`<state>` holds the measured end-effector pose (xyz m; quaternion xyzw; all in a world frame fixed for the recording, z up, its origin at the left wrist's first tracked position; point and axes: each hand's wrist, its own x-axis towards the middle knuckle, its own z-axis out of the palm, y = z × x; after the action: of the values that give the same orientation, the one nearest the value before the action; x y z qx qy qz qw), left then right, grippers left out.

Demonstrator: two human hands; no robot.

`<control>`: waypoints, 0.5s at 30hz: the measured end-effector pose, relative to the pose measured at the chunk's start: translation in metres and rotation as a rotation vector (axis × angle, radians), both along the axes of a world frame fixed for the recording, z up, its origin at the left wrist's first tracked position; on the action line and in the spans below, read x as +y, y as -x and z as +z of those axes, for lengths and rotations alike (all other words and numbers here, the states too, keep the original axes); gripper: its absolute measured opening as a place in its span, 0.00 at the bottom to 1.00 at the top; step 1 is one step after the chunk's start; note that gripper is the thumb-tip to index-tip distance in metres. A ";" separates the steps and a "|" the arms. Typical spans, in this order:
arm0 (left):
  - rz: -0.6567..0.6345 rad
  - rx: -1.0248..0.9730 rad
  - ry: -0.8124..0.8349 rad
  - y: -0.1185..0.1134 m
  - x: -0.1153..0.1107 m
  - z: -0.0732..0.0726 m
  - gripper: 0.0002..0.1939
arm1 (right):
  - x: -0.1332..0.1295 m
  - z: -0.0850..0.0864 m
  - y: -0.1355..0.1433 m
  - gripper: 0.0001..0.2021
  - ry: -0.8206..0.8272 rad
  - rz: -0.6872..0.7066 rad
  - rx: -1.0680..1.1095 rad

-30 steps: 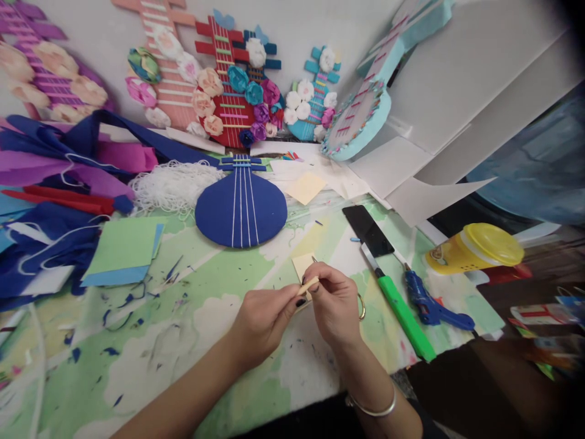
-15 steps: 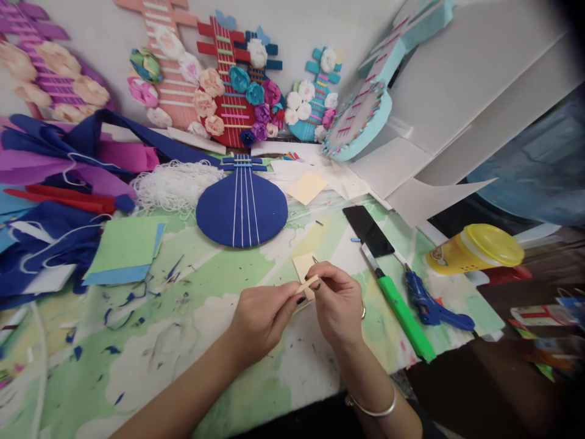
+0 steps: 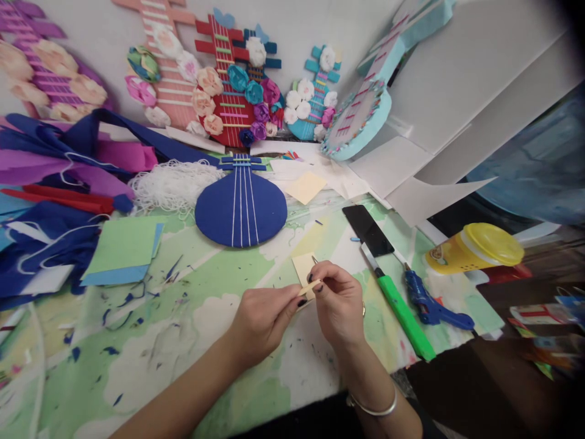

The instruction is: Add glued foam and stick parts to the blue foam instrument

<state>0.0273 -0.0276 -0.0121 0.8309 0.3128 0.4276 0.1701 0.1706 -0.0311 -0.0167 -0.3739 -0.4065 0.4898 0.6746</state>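
Between the fingertips of both hands is a small folded strip of pale yellow paper (image 3: 311, 287). My left hand (image 3: 262, 320) pinches its near left end. The far right end is gripped by the thumb and fingers of my right hand (image 3: 339, 302). Beneath them a pale yellow sheet (image 3: 302, 266) lies on the table, partly covered by the hands. Beyond the hands lies a dark blue guitar-like craft (image 3: 269, 210) with white strings down its round body and small bars across its neck.
On the right lie a phone (image 3: 368, 228), a green-handled cutter (image 3: 404, 314), a blue glue gun (image 3: 432, 305) and a yellow cup (image 3: 475, 249). To the left are green and blue sheets (image 3: 121, 247) and white yarn (image 3: 173, 186). Decorated paper guitars (image 3: 233, 116) lean on the wall.
The strip between my fingertips has shifted very slightly right and turned a little, looking thinner from this angle. Both hands keep their hold on it.
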 end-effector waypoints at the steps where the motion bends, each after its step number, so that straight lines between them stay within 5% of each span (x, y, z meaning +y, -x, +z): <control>1: -0.007 -0.010 0.009 0.000 0.000 0.000 0.10 | 0.000 0.000 0.000 0.03 -0.004 0.006 0.002; 15: 0.022 0.010 0.000 0.001 0.001 0.003 0.10 | 0.001 0.000 -0.002 0.03 -0.014 -0.054 -0.036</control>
<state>0.0267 -0.0270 -0.0092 0.8295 0.3230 0.4251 0.1638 0.1730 -0.0305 -0.0165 -0.3887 -0.4119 0.4616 0.6828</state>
